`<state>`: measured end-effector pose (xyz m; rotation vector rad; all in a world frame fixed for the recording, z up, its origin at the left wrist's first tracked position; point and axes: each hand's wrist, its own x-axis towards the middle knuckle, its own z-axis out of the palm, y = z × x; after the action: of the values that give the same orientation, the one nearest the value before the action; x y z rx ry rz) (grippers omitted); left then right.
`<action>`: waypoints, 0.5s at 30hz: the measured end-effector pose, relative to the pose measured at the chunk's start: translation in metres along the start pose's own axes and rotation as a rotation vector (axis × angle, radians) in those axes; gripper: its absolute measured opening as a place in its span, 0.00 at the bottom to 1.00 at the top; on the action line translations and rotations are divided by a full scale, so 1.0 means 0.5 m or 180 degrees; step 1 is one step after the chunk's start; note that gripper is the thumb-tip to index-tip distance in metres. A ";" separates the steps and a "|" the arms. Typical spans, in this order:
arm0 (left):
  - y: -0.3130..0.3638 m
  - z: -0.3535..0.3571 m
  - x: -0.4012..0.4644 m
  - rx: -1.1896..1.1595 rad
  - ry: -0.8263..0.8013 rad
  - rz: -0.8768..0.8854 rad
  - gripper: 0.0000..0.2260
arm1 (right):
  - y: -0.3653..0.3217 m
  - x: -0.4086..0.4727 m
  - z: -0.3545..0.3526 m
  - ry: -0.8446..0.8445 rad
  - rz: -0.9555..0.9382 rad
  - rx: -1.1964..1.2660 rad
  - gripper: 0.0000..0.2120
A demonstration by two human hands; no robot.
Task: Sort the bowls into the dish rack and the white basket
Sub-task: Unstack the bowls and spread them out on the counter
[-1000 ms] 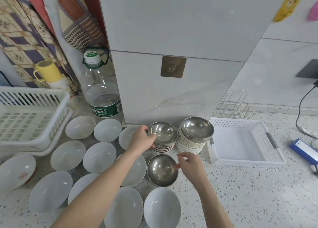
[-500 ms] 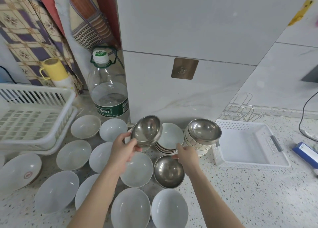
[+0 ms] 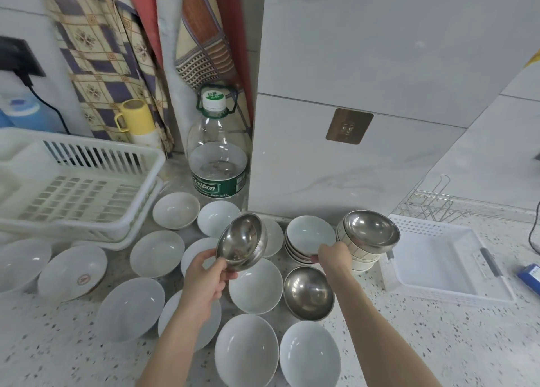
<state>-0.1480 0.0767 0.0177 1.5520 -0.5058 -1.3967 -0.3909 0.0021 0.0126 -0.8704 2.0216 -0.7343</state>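
My left hand (image 3: 204, 281) grips a steel bowl (image 3: 242, 242) by its rim and holds it tilted above the counter. My right hand (image 3: 334, 259) pinches the near rim of a stack of white bowls (image 3: 309, 234). A second steel bowl (image 3: 308, 293) sits on the counter just below that hand. A third steel bowl (image 3: 371, 231) tops a stack of ribbed bowls (image 3: 362, 258) to the right. Several white bowls (image 3: 254, 287) lie spread over the counter. The white dish rack (image 3: 81, 182) stands at the left, and the white basket (image 3: 447, 258) holds nothing at the right.
A large water bottle (image 3: 217, 158) and a yellow cup (image 3: 136, 120) stand behind the bowls, beside a tiled column (image 3: 350, 167). A wire rack (image 3: 429, 205) lies behind the basket. A blue box (image 3: 530, 272) sits at the far right edge.
My left hand has lifted the steel bowl off the white stack and tilted it. My right hand has moved from the counter's steel bowl up to the white stack.
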 end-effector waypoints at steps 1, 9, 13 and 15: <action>-0.002 -0.006 -0.004 0.0020 -0.0001 0.0005 0.10 | -0.003 0.000 -0.001 0.0034 -0.0012 -0.0011 0.09; -0.016 -0.037 -0.049 -0.0060 -0.0030 0.0013 0.12 | -0.005 -0.049 -0.015 0.0200 -0.0237 0.0448 0.06; -0.026 -0.048 -0.076 -0.0010 -0.0081 0.0006 0.12 | 0.012 -0.104 -0.047 0.0214 -0.0301 0.0746 0.11; -0.034 -0.051 -0.088 0.0007 -0.0089 -0.0028 0.12 | 0.028 -0.133 -0.065 0.0205 -0.0219 0.0869 0.11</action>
<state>-0.1406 0.1293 0.0238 1.5401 -0.5180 -1.4266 -0.3931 0.0685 0.0483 -0.7673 1.8968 -1.0608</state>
